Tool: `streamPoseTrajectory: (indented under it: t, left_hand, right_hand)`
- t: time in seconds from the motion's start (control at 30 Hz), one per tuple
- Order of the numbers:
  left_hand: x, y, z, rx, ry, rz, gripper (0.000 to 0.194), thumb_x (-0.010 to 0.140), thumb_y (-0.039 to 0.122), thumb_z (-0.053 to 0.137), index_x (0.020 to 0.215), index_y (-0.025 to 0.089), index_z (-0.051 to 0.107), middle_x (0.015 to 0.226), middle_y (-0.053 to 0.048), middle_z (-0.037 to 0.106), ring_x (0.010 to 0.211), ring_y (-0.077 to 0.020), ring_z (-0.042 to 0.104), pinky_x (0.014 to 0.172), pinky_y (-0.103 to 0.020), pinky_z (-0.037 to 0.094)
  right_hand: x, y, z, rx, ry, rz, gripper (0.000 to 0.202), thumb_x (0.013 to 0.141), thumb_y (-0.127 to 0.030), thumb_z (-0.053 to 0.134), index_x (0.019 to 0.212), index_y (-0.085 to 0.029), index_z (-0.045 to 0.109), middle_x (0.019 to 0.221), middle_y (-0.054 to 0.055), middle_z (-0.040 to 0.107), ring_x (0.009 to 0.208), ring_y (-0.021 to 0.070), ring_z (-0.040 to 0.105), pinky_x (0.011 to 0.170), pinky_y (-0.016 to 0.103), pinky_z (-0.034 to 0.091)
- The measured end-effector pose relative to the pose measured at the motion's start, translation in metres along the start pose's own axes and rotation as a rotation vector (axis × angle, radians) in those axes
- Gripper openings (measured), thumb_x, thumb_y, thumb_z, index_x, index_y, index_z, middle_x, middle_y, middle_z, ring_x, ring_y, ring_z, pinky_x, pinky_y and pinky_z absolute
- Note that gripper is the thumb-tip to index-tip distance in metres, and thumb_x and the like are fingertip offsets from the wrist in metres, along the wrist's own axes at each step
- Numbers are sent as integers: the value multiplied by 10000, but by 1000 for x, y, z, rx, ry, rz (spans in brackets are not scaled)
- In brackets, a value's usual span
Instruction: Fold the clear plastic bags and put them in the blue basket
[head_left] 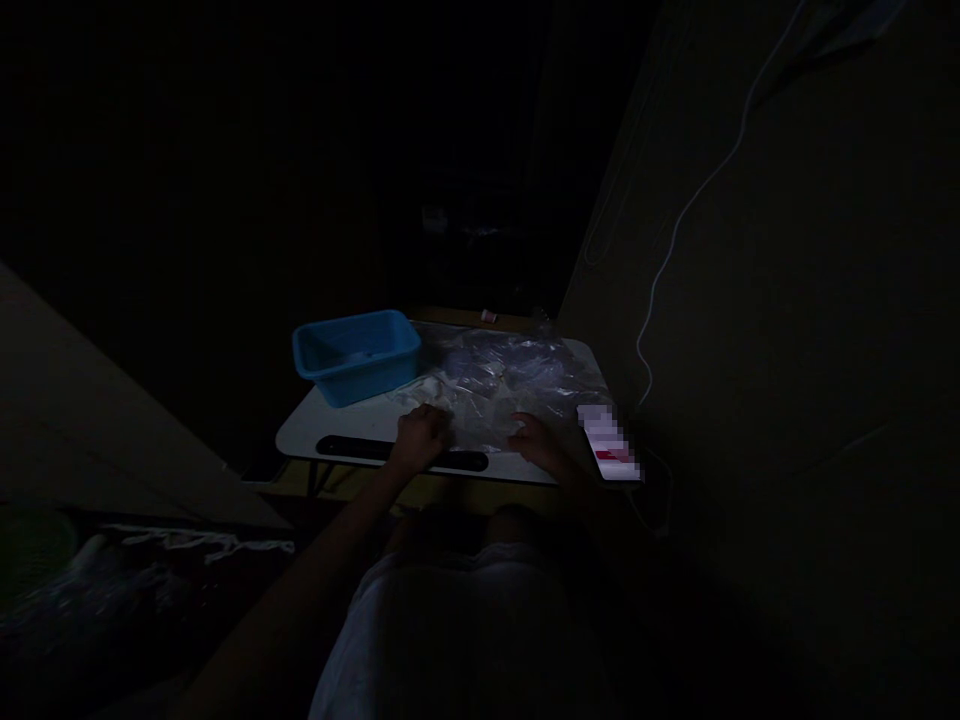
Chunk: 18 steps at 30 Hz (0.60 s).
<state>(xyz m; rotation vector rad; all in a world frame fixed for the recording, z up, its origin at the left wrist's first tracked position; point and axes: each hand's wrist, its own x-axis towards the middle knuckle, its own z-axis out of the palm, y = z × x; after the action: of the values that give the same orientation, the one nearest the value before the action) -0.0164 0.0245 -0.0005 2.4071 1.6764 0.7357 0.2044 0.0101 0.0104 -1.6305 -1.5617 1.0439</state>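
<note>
Dim light leaves much detail hidden. On a small white table [300, 427] lies clear crinkled plastic [525, 362]. My left hand [422, 437] has its fingers curled at the plastic's left front edge, beside some crumpled whitish material [429, 390]; what it grips, if anything, is too dark to make out. My right hand [534, 440] rests at the front right of the plastic, fingers apart and pointing left, near a pale roundish patch [514, 408] on or under the plastic.
A blue basin [367, 378] stands at the table's back left. A lit phone [609, 442] lies at the right edge. A black strip [352, 449] runs along the front. A white cable [673, 235] hangs at the right wall; a small pinkish item [488, 316] sits behind.
</note>
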Motion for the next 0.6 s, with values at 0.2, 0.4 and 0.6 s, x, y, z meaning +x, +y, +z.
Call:
streamPoseTrajectory:
  t: [0.2, 0.4, 0.6]
  left_hand:
    - [1, 4, 0, 120, -4, 12, 356, 818, 316, 416, 1123, 155, 505, 1134, -98, 546, 1054, -218, 488, 876, -339, 390]
    - [-3, -2, 0, 148, -90, 105, 492, 784, 279, 435, 1260, 177, 364, 1294, -96, 427, 1192, -211, 375, 937, -368, 337]
    - [-5, -12, -4, 173, -143, 167, 493, 790, 350, 418, 1254, 185, 384, 1319, -106, 395, 1222, -218, 336, 954, -391, 311]
  right_hand:
    - [6, 5, 0, -74, -30, -82, 421, 630, -60, 523, 1039, -143, 573, 613, -35, 542, 490, 62, 455, 486, 185, 386]
    - [9, 10, 0, -86, -28, -119, 387, 639, -77, 532, 1011, -162, 597, 638, -22, 574, 508, 70, 478, 494, 191, 402]
    - [8, 12, 1, -119, -27, -92, 430, 654, -84, 512, 1078, -135, 564, 678, 4, 595, 528, 86, 498, 519, 212, 417]
